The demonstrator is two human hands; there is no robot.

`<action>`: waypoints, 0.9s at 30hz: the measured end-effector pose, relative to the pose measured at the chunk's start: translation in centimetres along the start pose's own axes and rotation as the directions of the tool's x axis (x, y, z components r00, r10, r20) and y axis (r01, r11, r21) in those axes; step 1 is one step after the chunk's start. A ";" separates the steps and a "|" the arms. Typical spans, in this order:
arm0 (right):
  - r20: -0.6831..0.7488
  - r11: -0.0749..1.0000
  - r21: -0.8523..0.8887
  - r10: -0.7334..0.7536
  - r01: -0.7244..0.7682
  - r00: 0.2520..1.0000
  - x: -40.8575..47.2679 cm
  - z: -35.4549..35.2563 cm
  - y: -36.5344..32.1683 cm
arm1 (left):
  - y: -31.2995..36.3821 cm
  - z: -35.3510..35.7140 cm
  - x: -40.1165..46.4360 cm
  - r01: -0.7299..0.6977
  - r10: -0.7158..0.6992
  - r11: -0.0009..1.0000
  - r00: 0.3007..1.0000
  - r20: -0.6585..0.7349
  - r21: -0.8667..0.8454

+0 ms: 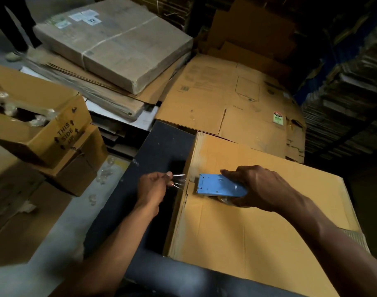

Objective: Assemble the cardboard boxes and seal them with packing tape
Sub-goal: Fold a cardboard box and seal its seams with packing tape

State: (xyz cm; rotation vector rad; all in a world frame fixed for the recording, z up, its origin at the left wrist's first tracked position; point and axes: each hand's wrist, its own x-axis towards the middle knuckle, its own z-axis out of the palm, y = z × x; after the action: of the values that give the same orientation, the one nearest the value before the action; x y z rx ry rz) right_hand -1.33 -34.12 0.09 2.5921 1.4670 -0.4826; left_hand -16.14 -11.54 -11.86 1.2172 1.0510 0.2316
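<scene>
Dim warehouse clutter is surrounding me, and nearest to me a dark table (pixel 162 151) is carrying the cardboard box (pixel 258 228) I am working on, its closed top flaps facing up and its left edge lying along the bare dark surface. I am gripping the blue tape dispenser (pixel 220 186) with my right hand (pixel 258 189), fingers wrapped closed over it, its toothed end pointing left and resting on the box top near the left edge, right at the seam between the flaps. My left hand (pixel 154 187) is pinching the free end of the clear packing tape (pixel 179 180) between closed fingertips, just off the box's left edge, so the strip is stretching from my fingers to the dispenser. Left of the table, a stack of brown cartons (pixel 61 136) is sitting, the upper one printed "THIS SIDE UP" and lying open. Beyond the box, flattened cardboard sheets (pixel 226 97) are lying spread out. Farther back, a strapped paper-wrapped bundle (pixel 114 43) is resting on more flat cardboard, and at far left another person's legs (pixel 13 28) are standing on the floor.
</scene>
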 end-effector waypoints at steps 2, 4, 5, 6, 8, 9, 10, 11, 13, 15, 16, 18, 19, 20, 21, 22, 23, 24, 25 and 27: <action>0.019 1.000 -0.008 0.012 -0.012 1.000 0.3 0.0 0.0 | -0.5 0.2 0.4 0.014 -0.014 1.000 1.000 -0.001 -0.022; 0.039 0.999 -0.020 0.027 -0.027 0.999 0.5 -0.1 0.0 | -1.3 0.6 0.7 0.021 -0.021 0.999 1.000 -0.004 -0.044; 0.048 0.999 -0.031 0.031 -0.030 0.998 0.6 -0.1 -0.2 | -1.7 0.9 0.7 0.023 -0.023 0.999 1.000 0.004 -0.049; 0.057 0.999 -0.040 0.032 -0.030 0.998 0.7 -0.1 -0.4 | -2.2 1.4 0.7 0.027 -0.026 0.998 1.000 0.017 -0.056; 0.080 0.998 -0.061 0.039 -0.035 0.996 0.9 0.0 -1.1 | -3.5 2.4 0.5 0.027 -0.025 0.997 0.999 0.031 -0.069; 0.088 0.997 -0.070 0.050 -0.044 0.995 1.0 -0.1 -1.5 | -3.9 2.7 0.3 0.012 -0.010 0.998 1.000 0.021 -0.069; 0.094 0.995 -0.082 0.061 -0.053 0.994 1.2 -0.1 -1.8 | -4.2 3.0 0.0 -0.020 0.020 0.998 1.000 -0.002 -0.065; 0.101 0.994 -0.093 0.068 -0.059 0.993 1.4 -0.1 -2.0 | -4.5 3.1 -0.1 -0.067 0.065 0.997 0.997 -0.032 -0.049; 0.121 0.992 -0.113 0.077 -0.064 0.990 1.6 -0.2 -2.3 | -4.7 3.2 -0.5 -0.145 0.143 0.989 0.987 -0.066 -0.020; 0.134 0.990 -0.126 0.087 -0.070 0.987 1.8 -0.4 -2.5 | -4.5 3.2 -0.7 -0.159 0.158 0.987 0.985 -0.066 -0.004; 0.142 0.989 -0.131 0.091 -0.072 0.986 1.9 -0.5 -2.6 | -4.7 3.4 -0.5 -0.144 0.145 0.989 0.988 -0.055 0.014; 0.151 0.986 -0.148 0.101 -0.078 0.983 1.9 -0.3 -2.7 | -5.2 3.4 0.0 -0.081 0.083 0.989 0.997 -0.008 0.120; 0.153 0.985 -0.150 0.105 -0.082 0.983 1.9 -0.4 -2.7 | -5.6 3.1 0.2 -0.015 0.011 0.986 1.000 0.025 0.165; 0.155 0.985 -0.149 0.107 -0.083 0.982 1.9 -0.3 -2.7 | -6.0 2.6 0.1 0.085 -0.098 0.984 0.992 0.075 0.159; 0.154 0.986 -0.147 0.105 -0.083 0.983 1.9 -0.4 -2.7 | -6.5 2.1 0.0 0.197 -0.218 0.968 0.966 0.136 0.155; 0.152 0.986 -0.148 0.104 -0.081 0.983 1.9 -0.5 -2.8 | -7.0 1.6 -0.2 0.258 -0.290 0.949 0.939 0.183 0.182; 0.150 0.985 -0.157 0.097 -0.073 0.984 1.9 -0.6 -2.9 | -7.5 1.3 -0.2 0.250 -0.296 0.941 0.935 0.197 0.230; 0.151 0.984 -0.168 0.091 -0.065 0.984 1.9 -0.7 -2.9 | -7.8 1.2 -0.1 0.199 -0.249 0.945 0.952 0.179 0.258; 0.154 0.983 -0.176 0.087 -0.060 0.984 1.8 -0.8 -3.0 | -7.6 1.1 -0.1 0.123 -0.158 0.964 0.978 0.133 0.235; 0.139 0.985 -0.166 0.063 -0.040 0.988 1.8 -0.8 -2.9 | -5.9 1.0 -0.8 -0.044 0.037 0.995 0.996 0.086 0.085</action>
State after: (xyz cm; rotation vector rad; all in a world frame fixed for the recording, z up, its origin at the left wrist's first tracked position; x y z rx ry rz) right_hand -2.75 -30.96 0.43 2.4084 1.3310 -0.5091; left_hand -17.99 -14.95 -16.46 1.3167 0.9722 0.1661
